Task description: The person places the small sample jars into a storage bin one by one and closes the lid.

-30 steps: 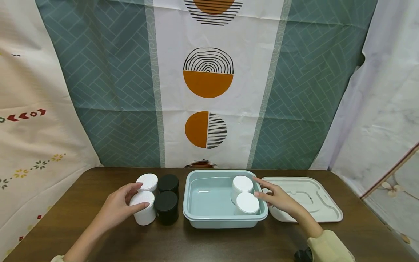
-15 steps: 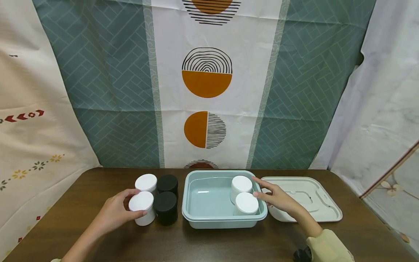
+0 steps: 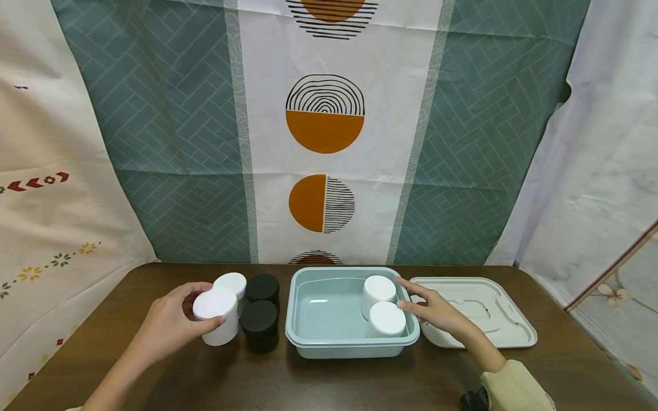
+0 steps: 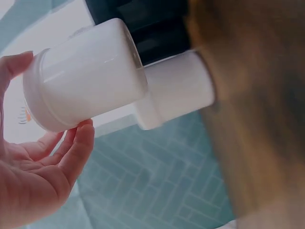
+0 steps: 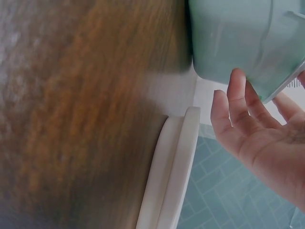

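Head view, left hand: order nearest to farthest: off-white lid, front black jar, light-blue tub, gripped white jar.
1. Gripped white jar: in the left hand.
2. Front black jar: just right of it.
3. Light-blue tub: mid-table.
4. Off-white lid: right of the tub.

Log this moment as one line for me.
left hand: holds white jar above table; right hand: at bin's right rim; in bin: two white jars; on table: two black jars, another white jar
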Action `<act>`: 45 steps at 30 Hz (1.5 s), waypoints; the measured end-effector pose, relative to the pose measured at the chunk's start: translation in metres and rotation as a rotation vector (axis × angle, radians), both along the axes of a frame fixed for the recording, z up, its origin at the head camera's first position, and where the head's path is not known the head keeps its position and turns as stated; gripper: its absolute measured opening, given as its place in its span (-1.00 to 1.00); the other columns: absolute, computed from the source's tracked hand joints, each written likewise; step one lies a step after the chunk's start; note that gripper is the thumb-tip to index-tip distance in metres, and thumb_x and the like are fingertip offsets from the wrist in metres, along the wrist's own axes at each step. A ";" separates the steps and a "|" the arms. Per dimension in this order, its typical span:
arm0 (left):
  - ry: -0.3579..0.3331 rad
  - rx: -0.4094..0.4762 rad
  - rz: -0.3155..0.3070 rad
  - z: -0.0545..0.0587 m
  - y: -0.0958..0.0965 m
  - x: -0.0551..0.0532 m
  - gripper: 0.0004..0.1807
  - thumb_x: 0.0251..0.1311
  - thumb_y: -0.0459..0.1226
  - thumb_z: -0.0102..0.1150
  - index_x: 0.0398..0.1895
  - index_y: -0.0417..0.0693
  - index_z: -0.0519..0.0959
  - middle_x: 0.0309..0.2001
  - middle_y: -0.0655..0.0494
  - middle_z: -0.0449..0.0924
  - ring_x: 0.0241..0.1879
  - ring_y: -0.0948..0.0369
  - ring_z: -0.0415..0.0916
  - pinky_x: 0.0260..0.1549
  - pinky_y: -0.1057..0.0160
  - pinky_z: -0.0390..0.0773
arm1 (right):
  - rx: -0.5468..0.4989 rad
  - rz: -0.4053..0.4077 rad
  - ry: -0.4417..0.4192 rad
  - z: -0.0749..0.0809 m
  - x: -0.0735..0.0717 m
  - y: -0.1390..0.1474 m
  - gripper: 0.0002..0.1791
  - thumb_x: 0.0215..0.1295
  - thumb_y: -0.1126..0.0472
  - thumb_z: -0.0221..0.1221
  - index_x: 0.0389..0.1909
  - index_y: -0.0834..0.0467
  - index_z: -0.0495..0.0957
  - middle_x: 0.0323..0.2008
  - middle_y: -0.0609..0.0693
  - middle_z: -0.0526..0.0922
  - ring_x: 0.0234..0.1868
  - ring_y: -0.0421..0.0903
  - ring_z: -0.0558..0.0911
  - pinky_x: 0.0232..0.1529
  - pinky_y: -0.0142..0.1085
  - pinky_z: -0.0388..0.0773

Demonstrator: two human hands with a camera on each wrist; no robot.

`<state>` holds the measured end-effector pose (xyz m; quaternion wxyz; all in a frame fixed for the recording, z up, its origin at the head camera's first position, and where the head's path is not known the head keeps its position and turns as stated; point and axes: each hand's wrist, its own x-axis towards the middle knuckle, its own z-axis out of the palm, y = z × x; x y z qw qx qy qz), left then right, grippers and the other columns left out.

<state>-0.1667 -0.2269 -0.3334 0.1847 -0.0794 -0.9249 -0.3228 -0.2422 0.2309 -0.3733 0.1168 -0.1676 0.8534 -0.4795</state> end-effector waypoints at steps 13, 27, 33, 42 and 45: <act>0.194 0.108 -0.053 0.029 0.032 -0.001 -0.42 -0.31 -0.26 0.49 -0.10 -0.21 0.51 -0.18 0.00 0.55 -0.30 0.33 0.43 -0.35 0.61 0.41 | 0.003 -0.005 0.005 -0.001 0.000 0.000 -0.30 0.26 0.06 0.10 0.37 0.13 0.08 0.06 0.27 0.34 -0.05 0.05 0.50 -0.28 -0.22 0.56; 0.150 0.203 -0.209 0.036 0.084 -0.018 -0.41 -0.26 -0.32 0.46 -0.04 -0.25 0.51 -0.12 -0.05 0.55 -0.24 0.11 0.52 -0.24 0.16 0.57 | 0.005 0.001 0.003 -0.001 -0.001 0.000 -0.29 0.27 0.06 0.09 0.38 0.13 0.07 0.05 0.28 0.33 -0.11 0.03 0.51 -0.31 -0.23 0.53; 0.140 0.217 -0.289 0.028 0.109 -0.027 -0.40 -0.27 -0.31 0.46 -0.03 -0.26 0.52 -0.12 -0.04 0.57 -0.29 0.17 0.53 -0.31 0.28 0.56 | -0.005 -0.002 0.001 -0.002 -0.001 0.000 -0.29 0.27 0.06 0.09 0.37 0.15 0.07 0.05 0.29 0.33 -0.13 0.03 0.51 -0.33 -0.23 0.54; 0.024 0.223 -0.359 0.011 0.145 -0.034 -0.38 -0.23 -0.26 0.45 0.02 -0.21 0.51 -0.03 0.02 0.54 -0.13 0.17 0.49 -0.23 0.25 0.56 | 0.005 -0.007 0.011 -0.003 -0.002 0.000 -0.29 0.26 0.05 0.10 0.37 0.13 0.08 0.03 0.27 0.35 -0.13 0.02 0.51 -0.34 -0.23 0.55; -0.006 0.228 -0.394 0.003 0.153 -0.037 -0.37 -0.20 -0.26 0.43 0.04 -0.25 0.49 0.00 -0.01 0.53 -0.09 0.16 0.48 -0.23 0.26 0.56 | 0.000 -0.007 0.008 -0.003 -0.001 0.000 -0.29 0.26 0.05 0.10 0.37 0.12 0.08 0.05 0.28 0.34 -0.10 0.02 0.50 -0.32 -0.23 0.55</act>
